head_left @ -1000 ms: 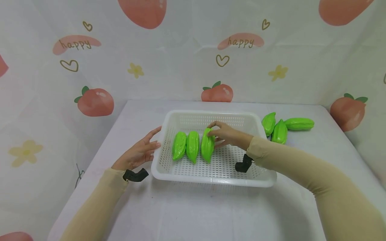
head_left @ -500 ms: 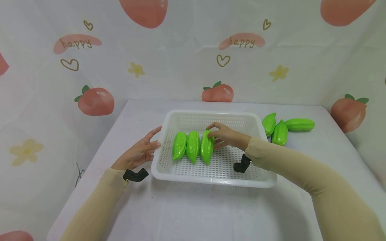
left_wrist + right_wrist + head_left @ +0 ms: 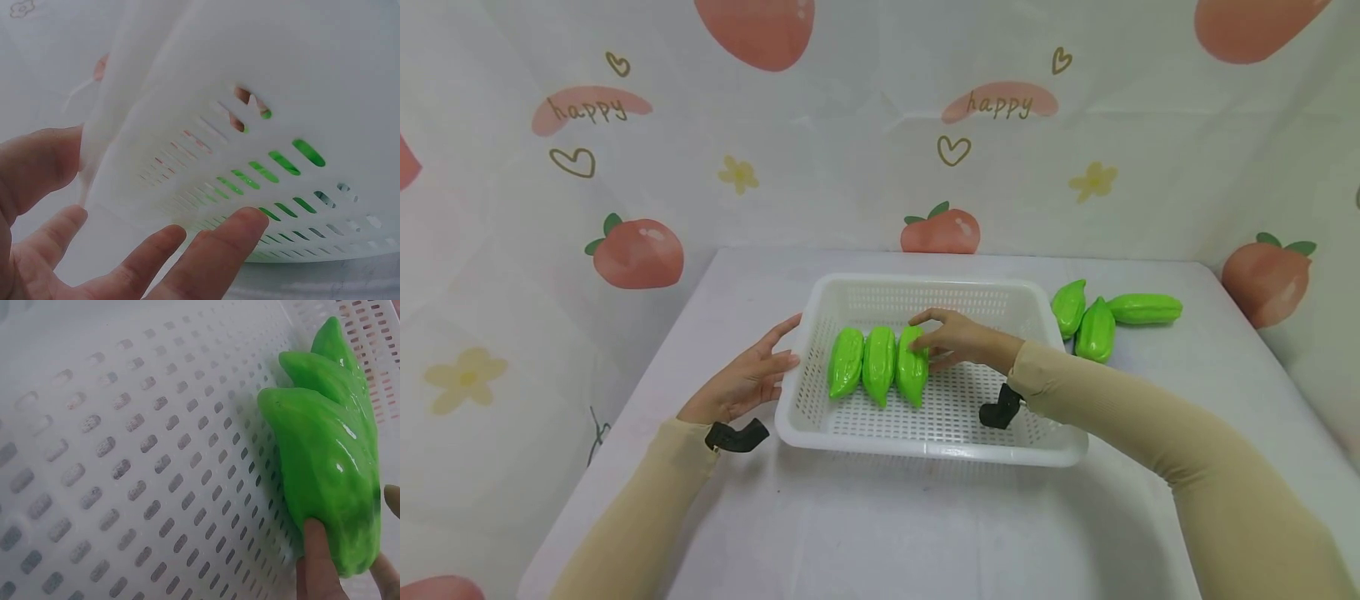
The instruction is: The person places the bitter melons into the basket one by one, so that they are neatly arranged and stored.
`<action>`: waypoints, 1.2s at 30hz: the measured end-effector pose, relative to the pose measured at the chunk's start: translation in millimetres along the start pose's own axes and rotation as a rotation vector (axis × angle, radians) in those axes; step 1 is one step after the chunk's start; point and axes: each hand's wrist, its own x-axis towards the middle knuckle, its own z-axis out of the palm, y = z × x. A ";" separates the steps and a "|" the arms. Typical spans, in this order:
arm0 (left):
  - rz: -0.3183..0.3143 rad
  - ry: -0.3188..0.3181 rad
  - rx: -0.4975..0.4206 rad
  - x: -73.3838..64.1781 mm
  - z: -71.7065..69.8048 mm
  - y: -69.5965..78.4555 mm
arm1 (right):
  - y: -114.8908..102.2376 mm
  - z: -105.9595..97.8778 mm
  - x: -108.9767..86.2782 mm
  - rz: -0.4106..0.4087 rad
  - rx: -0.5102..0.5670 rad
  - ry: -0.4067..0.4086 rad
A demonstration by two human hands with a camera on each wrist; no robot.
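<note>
Three glossy green star fruits lie side by side in a white perforated basket, tips toward the person. The right hand holds the rightmost star fruit near its far end. In the right wrist view, fingers touch that star fruit on its sides. Beside it are the middle star fruit and the left one. The left hand rests with extended fingers against the basket's left side. In the left wrist view, its fingers lie along the basket's outer wall.
Several more green star fruits lie on the white table beyond the basket's right rim, including one lying sideways and one pointing away. A patterned cloth hangs behind and at both sides.
The right hand has shifted slightly left, bringing the rightmost star fruit closer against the middle one. The left hand and the basket have stayed put.
</note>
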 end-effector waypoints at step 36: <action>0.003 0.019 0.016 -0.4 2.1 0.0 | 1.6 -1.5 3.8 -0.005 -0.051 -0.040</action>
